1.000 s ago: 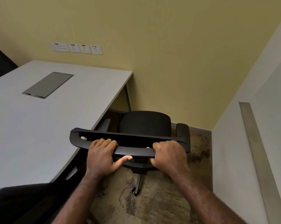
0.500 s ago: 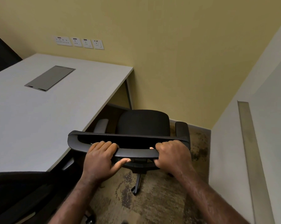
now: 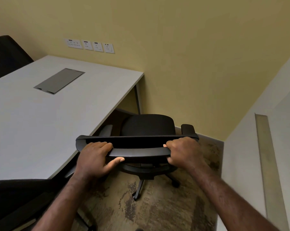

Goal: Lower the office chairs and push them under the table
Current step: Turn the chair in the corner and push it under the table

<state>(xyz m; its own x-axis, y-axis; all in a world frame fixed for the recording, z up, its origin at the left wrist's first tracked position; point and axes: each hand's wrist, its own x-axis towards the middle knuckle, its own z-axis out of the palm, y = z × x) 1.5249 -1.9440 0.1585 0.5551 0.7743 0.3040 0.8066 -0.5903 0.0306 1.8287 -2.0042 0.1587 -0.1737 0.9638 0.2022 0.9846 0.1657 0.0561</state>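
A black office chair [image 3: 148, 126] stands at the right-hand end of the grey table [image 3: 40, 117], its seat facing the yellow wall. Both my hands hold the top bar of its backrest [image 3: 141, 152]. My left hand [image 3: 96, 160] grips the bar's left part, fingers over the top and thumb underneath. My right hand [image 3: 182, 151] grips the right part with its fingers curled round it. The chair's left armrest [image 3: 106, 130] lies at the table's edge and the right armrest [image 3: 188, 129] stands free. The base and castors [image 3: 141, 187] rest on the carpet.
A second black chair [image 3: 15, 202] sits at the lower left by the table's near side, and a third [image 3: 5, 54] at the far left. A white wall with a metal strip [image 3: 267, 164] closes the right side. Wall sockets [image 3: 89, 45] and a table cable hatch [image 3: 59, 80] are behind.
The view has shifted a little and the chair sits slightly nearer the table's end. Both hands keep the same grip on the backrest bar.
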